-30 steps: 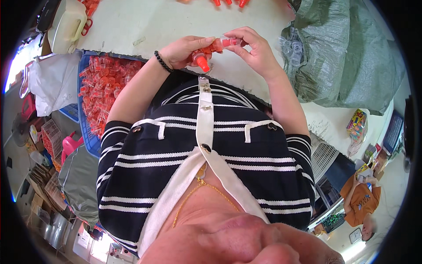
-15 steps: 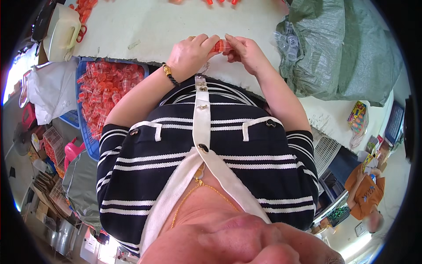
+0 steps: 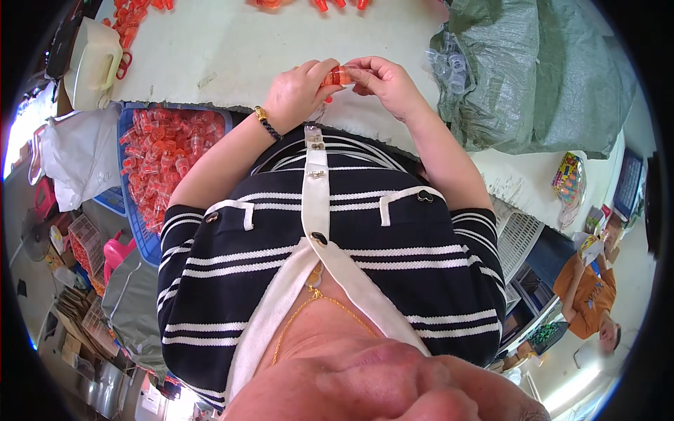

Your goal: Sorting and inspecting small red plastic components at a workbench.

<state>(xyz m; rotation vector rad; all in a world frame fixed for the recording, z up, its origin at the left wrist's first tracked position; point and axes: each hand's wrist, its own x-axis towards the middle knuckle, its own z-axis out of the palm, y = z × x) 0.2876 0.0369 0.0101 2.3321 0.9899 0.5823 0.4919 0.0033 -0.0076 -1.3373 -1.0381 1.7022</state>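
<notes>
Over the near edge of the white table, my two hands meet on one small red plastic piece with a clear, cup-like end (image 3: 340, 75). My left hand (image 3: 293, 91) grips the red part between thumb and fingers. The clear end is pinched by the thumb and bent index finger of my right hand (image 3: 387, 85), which partly hide it. A tiny red tip (image 3: 328, 99) shows just below my left fingers; what it belongs to I cannot make out.
A blue basket (image 3: 142, 235) heaped with red pieces (image 3: 168, 151) stands left of the table (image 3: 232, 42). A white jug (image 3: 90, 67) and red scissors (image 3: 124, 64) lie at the left. On the right, a green-grey sack (image 3: 526, 77) holds clear cups (image 3: 453, 69). Another person (image 3: 590, 298) is at far right.
My right fingers have shifted on the clear end, with the index finger now bent over it. The whole view has shifted slightly. The person at far right has moved their head.
</notes>
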